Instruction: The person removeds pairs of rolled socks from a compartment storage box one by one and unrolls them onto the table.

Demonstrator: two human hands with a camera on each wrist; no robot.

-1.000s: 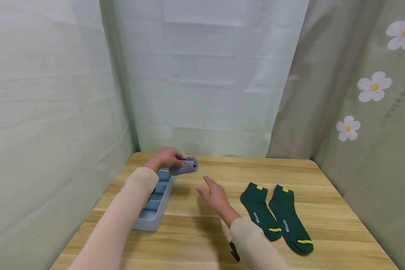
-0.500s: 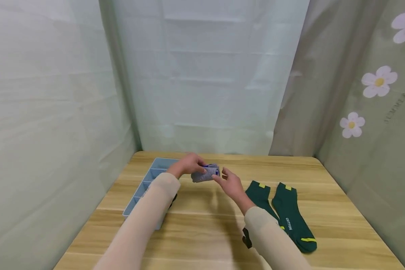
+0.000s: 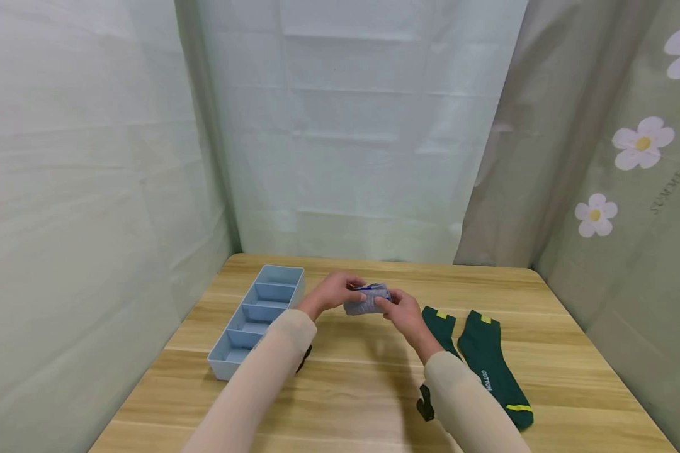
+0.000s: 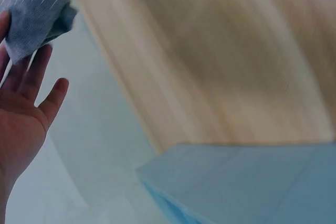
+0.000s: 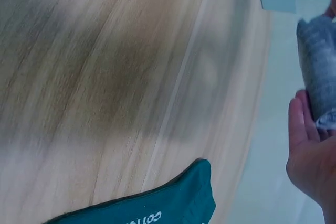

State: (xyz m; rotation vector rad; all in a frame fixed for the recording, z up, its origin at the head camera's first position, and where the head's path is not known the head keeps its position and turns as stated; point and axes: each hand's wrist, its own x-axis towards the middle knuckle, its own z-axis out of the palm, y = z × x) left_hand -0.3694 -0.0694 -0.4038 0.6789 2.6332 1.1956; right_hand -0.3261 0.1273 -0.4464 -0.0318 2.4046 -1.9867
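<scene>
Both hands hold a rolled grey sock bundle (image 3: 366, 302) above the middle of the wooden table (image 3: 362, 390). My left hand (image 3: 340, 290) grips it from the left and my right hand (image 3: 393, 305) pinches its right end. The left wrist view shows the grey bundle (image 4: 31, 14) at the fingertips of the left hand (image 4: 21, 124). In the right wrist view the bundle (image 5: 320, 72) sits above the right hand's fingers (image 5: 310, 156). Two dark green socks (image 3: 490, 358) lie flat to the right of the hands.
A light blue divided tray (image 3: 260, 314) lies at the table's left side, its compartments showing nothing inside. Pale cloth walls close in the left, back and right. The green sock's cuff (image 5: 157, 208) lies just under the right wrist.
The left hand carried the grey bundle rightward from above the tray's far end to the table's middle. The right hand rose from the table and took hold of the bundle.
</scene>
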